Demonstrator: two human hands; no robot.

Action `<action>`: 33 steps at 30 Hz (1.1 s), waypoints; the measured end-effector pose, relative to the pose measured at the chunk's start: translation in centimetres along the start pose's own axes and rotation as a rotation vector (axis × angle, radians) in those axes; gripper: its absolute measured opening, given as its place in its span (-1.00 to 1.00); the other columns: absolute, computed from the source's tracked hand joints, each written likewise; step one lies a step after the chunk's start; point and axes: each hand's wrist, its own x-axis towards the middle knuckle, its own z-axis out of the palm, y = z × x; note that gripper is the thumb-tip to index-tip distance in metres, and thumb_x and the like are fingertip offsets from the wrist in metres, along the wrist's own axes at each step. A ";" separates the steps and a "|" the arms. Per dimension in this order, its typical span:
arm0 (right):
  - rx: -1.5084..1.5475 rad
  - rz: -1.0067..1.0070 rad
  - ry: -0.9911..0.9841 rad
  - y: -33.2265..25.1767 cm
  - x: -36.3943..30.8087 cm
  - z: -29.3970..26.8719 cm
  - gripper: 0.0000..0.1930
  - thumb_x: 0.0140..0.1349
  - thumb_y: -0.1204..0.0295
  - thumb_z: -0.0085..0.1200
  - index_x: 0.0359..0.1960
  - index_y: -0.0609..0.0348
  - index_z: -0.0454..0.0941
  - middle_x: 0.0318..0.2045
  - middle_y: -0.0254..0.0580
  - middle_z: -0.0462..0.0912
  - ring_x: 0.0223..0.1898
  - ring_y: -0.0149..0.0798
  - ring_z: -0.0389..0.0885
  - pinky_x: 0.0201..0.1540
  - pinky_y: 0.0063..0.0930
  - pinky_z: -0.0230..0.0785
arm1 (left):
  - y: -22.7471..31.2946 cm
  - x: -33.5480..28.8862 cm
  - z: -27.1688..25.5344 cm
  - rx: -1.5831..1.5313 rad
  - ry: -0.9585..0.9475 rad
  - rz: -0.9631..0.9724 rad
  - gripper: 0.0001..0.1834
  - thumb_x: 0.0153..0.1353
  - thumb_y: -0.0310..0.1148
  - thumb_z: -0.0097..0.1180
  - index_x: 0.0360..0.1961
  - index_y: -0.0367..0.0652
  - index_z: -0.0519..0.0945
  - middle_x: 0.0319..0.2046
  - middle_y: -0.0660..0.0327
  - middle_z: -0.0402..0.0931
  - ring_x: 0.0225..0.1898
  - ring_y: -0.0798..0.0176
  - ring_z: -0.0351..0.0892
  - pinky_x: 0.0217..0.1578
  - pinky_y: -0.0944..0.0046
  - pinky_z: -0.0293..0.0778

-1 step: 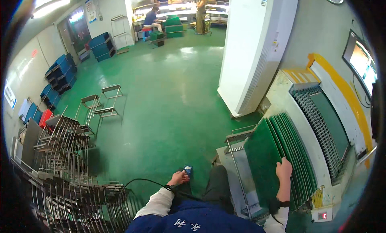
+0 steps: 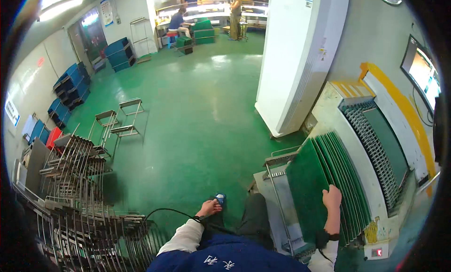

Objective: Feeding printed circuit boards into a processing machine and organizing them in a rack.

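A row of dark green flat boards (image 2: 305, 187) stands on edge in a metal rack (image 2: 280, 206) at my right. My right hand (image 2: 332, 198) is at the upper edge of the boards, its thumb and fingers closed on a green board's edge. Just where the fingertips lie behind it is hidden. My left hand (image 2: 209, 208) hangs in front of my body, fingers loosely bent and apart, with nothing visible in it. A black cord (image 2: 164, 210) runs from the left wrist.
Right of the boards is a machine (image 2: 376, 136) with a roller conveyor and a green board on it. A white cabinet (image 2: 291, 60) stands ahead. Many metal racks (image 2: 75, 168) crowd the left; blue bins (image 2: 70, 86) line the wall. People (image 2: 178, 23) work far off.
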 end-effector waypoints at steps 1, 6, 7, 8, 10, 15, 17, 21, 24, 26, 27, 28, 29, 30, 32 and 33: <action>-0.004 -0.008 0.028 0.4 0.3 0.4 -0.67 0.13 0.38 0.13 -0.12 0.36 0.49 -0.20 0.14 0.58 -0.11 0.13 0.53 -0.05 -0.04 0.36 | 0.0 0.1 -0.1 -0.014 -0.002 -0.005 -0.76 0.35 -0.28 -0.11 -0.25 -0.30 0.36 -0.42 0.02 0.46 -0.38 0.00 0.55 -0.36 0.06 0.54; -0.086 0.029 0.016 0.5 1.0 0.2 -0.64 0.14 0.32 0.13 -0.10 0.32 0.51 -0.26 0.09 0.60 -0.16 0.07 0.57 -0.14 -0.09 0.41 | -0.2 0.3 -0.2 -0.034 0.000 -0.018 -0.75 0.32 -0.28 -0.07 -0.22 -0.31 0.37 -0.37 0.01 0.47 -0.35 -0.03 0.57 -0.29 0.01 0.56; -0.078 0.024 0.056 0.8 0.8 0.4 -0.65 0.13 0.32 0.14 -0.12 0.31 0.52 -0.27 0.09 0.60 -0.17 0.07 0.57 -0.15 -0.08 0.41 | -0.2 0.5 -0.3 -0.023 0.003 -0.022 -0.74 0.32 -0.28 -0.07 -0.21 -0.31 0.37 -0.35 0.00 0.47 -0.35 -0.04 0.57 -0.27 0.00 0.56; -0.071 0.021 0.097 1.1 0.6 0.7 -0.66 0.13 0.31 0.14 -0.14 0.31 0.52 -0.28 0.08 0.61 -0.18 0.07 0.57 -0.16 -0.08 0.41 | -0.3 0.7 -0.2 -0.023 -0.008 -0.031 -0.73 0.31 -0.28 -0.06 -0.20 -0.32 0.37 -0.33 -0.02 0.48 -0.34 -0.06 0.57 -0.26 -0.01 0.56; -0.067 0.020 0.129 0.4 0.3 0.5 -0.68 0.12 0.31 0.15 -0.17 0.29 0.52 -0.31 0.07 0.61 -0.20 0.08 0.58 -0.18 -0.08 0.41 | -0.4 1.3 -0.9 -0.026 -0.022 -0.041 -0.71 0.30 -0.28 -0.04 -0.17 -0.34 0.36 -0.29 -0.05 0.48 -0.31 -0.08 0.58 -0.22 -0.03 0.57; -0.055 0.135 -0.047 -2.7 -0.4 -2.2 -0.58 0.12 0.33 0.15 -0.03 0.32 0.49 -0.16 0.12 0.59 -0.10 0.09 0.56 -0.05 -0.12 0.39 | -1.2 2.6 -2.1 0.031 -0.005 0.005 -0.68 0.29 -0.28 -0.02 -0.13 -0.37 0.36 -0.25 -0.07 0.48 -0.29 -0.09 0.59 -0.21 -0.04 0.57; -0.051 0.119 -0.025 -2.7 -0.4 -2.0 -0.59 0.12 0.33 0.15 -0.04 0.32 0.50 -0.20 0.12 0.60 -0.13 0.09 0.56 -0.07 -0.12 0.40 | -1.4 3.2 -3.2 0.027 -0.039 0.021 -0.68 0.28 -0.28 -0.02 -0.12 -0.37 0.36 -0.24 -0.07 0.48 -0.28 -0.08 0.58 -0.21 -0.04 0.58; -0.059 0.107 0.023 -1.9 -0.6 -1.1 -0.63 0.10 0.33 0.15 -0.10 0.32 0.51 -0.27 0.11 0.61 -0.19 0.10 0.57 -0.12 -0.10 0.41 | -1.2 2.7 -2.0 0.028 -0.021 0.010 -0.67 0.28 -0.28 -0.01 -0.12 -0.37 0.35 -0.25 -0.07 0.48 -0.27 -0.07 0.58 -0.22 -0.04 0.58; -0.079 -0.007 0.202 -0.7 -0.8 0.3 -0.72 0.07 0.29 0.18 -0.29 0.24 0.51 -0.40 0.05 0.62 -0.31 0.08 0.61 -0.27 -0.08 0.44 | -0.7 1.0 -0.5 0.039 0.004 0.022 -0.68 0.28 -0.29 -0.01 -0.12 -0.36 0.35 -0.27 -0.05 0.48 -0.28 -0.06 0.58 -0.22 -0.04 0.58; -0.056 0.025 0.122 -1.3 -0.9 -0.1 -0.67 0.08 0.31 0.17 -0.19 0.30 0.52 -0.33 0.09 0.61 -0.24 0.10 0.58 -0.20 -0.08 0.42 | -0.5 0.3 -0.6 0.035 0.006 0.033 -0.69 0.28 -0.29 -0.02 -0.13 -0.36 0.36 -0.28 -0.04 0.48 -0.29 -0.06 0.58 -0.22 -0.03 0.58; -0.046 0.042 0.082 -1.9 -1.1 -0.7 -0.64 0.08 0.33 0.16 -0.15 0.33 0.52 -0.30 0.11 0.61 -0.21 0.11 0.57 -0.16 -0.08 0.41 | -0.4 0.1 -0.6 0.036 0.004 0.036 -0.69 0.28 -0.29 -0.02 -0.13 -0.36 0.36 -0.29 -0.04 0.48 -0.29 -0.05 0.58 -0.22 -0.03 0.59; -0.046 0.045 0.072 -2.1 -1.1 -0.8 -0.64 0.08 0.32 0.16 -0.14 0.32 0.52 -0.30 0.11 0.61 -0.21 0.11 0.57 -0.16 -0.08 0.41 | -0.4 -0.1 -0.5 0.037 0.001 0.037 -0.69 0.28 -0.29 -0.02 -0.14 -0.36 0.35 -0.29 -0.03 0.48 -0.29 -0.05 0.58 -0.22 -0.03 0.59; -0.045 0.049 0.062 -2.2 -1.1 -0.9 -0.64 0.08 0.32 0.17 -0.14 0.32 0.52 -0.30 0.10 0.61 -0.21 0.11 0.57 -0.16 -0.08 0.41 | -0.3 -0.2 -0.5 0.041 0.004 0.038 -0.70 0.28 -0.30 -0.02 -0.14 -0.36 0.36 -0.30 -0.03 0.48 -0.30 -0.05 0.58 -0.22 -0.03 0.59; -0.045 0.053 0.053 -2.2 -1.2 -1.0 -0.64 0.08 0.32 0.17 -0.14 0.32 0.52 -0.30 0.10 0.61 -0.21 0.10 0.57 -0.16 -0.08 0.41 | -0.3 -0.3 -0.4 0.045 0.007 0.038 -0.70 0.28 -0.30 -0.02 -0.15 -0.36 0.36 -0.31 -0.03 0.48 -0.30 -0.05 0.58 -0.22 -0.03 0.59; -0.038 0.048 0.059 -2.3 -1.3 -1.1 -0.64 0.08 0.32 0.17 -0.13 0.31 0.52 -0.30 0.10 0.61 -0.21 0.11 0.57 -0.17 -0.08 0.41 | -0.3 -0.3 -0.4 0.047 0.004 0.042 -0.71 0.27 -0.30 -0.03 -0.16 -0.35 0.36 -0.32 -0.02 0.48 -0.32 -0.04 0.59 -0.23 -0.03 0.59; -0.035 0.047 0.063 -2.3 -1.4 -1.2 -0.64 0.08 0.32 0.17 -0.13 0.31 0.52 -0.30 0.10 0.61 -0.21 0.11 0.57 -0.17 -0.08 0.41 | -0.3 -0.3 -0.3 0.045 -0.002 0.045 -0.71 0.27 -0.30 -0.03 -0.17 -0.36 0.37 -0.33 -0.02 0.49 -0.32 -0.04 0.59 -0.23 -0.02 0.59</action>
